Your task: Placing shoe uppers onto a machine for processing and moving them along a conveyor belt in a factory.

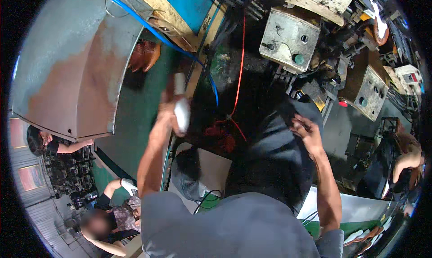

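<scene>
My left hand [170, 115] is smeared by motion over the edge of the green work surface. It grips an oblong white thing [182, 116]; blur hides its exact kind. Just beyond the fingers is a blurred brown and pale patch, and I cannot tell whether it is part of the same thing. On the right, my right hand [307, 131] lies over my dark trouser leg [281, 143]. Its fingers are slightly bent and apart, with nothing seen in them.
Brown shoe-like pieces [145, 55] lie beside a large grey metal hood [67, 73]. A blue hose [162, 40] and red cord [240, 64] hang ahead. Control boxes [288, 40] stand front right. Several white-soled shoes [369, 235] lie lower right. Other people [121, 215] sit left and right.
</scene>
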The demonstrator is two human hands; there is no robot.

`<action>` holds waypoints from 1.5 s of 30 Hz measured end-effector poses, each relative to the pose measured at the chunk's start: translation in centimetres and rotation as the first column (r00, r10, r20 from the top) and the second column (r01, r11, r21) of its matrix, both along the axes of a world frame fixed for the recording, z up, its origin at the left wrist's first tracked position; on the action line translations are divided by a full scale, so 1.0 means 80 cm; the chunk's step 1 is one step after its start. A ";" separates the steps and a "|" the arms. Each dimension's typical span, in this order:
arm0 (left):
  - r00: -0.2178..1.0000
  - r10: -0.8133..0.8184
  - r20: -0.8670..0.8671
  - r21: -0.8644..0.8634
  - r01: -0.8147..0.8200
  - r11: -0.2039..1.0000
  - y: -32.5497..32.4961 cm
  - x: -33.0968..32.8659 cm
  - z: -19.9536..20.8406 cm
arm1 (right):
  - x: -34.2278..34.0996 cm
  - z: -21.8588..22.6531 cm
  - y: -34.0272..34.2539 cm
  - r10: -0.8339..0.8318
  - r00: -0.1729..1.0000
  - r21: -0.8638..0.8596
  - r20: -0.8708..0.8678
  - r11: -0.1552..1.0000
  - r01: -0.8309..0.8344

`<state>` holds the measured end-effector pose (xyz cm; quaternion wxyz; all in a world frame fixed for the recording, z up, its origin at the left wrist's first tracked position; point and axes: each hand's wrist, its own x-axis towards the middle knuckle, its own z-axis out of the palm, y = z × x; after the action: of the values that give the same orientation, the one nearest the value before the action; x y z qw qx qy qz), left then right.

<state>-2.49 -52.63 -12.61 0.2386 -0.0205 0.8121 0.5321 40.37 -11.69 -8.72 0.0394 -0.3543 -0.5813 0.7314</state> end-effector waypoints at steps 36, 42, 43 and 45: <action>0.749 -0.663 -0.004 -0.957 0.190 0.220 -0.032 -0.060 -0.117 | 0.671 -0.104 -0.119 -0.745 0.446 0.867 0.496 0.458 -0.197; 0.400 -0.704 -0.587 -0.534 0.462 0.708 0.187 0.144 -0.067 | 0.815 -0.122 -0.300 -0.669 0.029 0.667 0.743 0.735 -0.120; 0.334 -0.687 -0.646 -0.385 0.634 0.671 0.221 0.178 -0.076 | 0.816 -0.142 -0.312 -0.651 0.034 0.650 0.758 0.753 -0.100; 0.356 -0.661 -0.660 -0.231 0.742 0.630 0.311 0.300 -0.029 | 0.821 -0.162 -0.362 -0.619 -0.027 0.617 0.785 0.785 -0.052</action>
<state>21.49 -27.73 -14.93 0.1208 0.5414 0.7367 0.3867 106.06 -40.66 -21.64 -0.1253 -0.8474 -0.5091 0.0842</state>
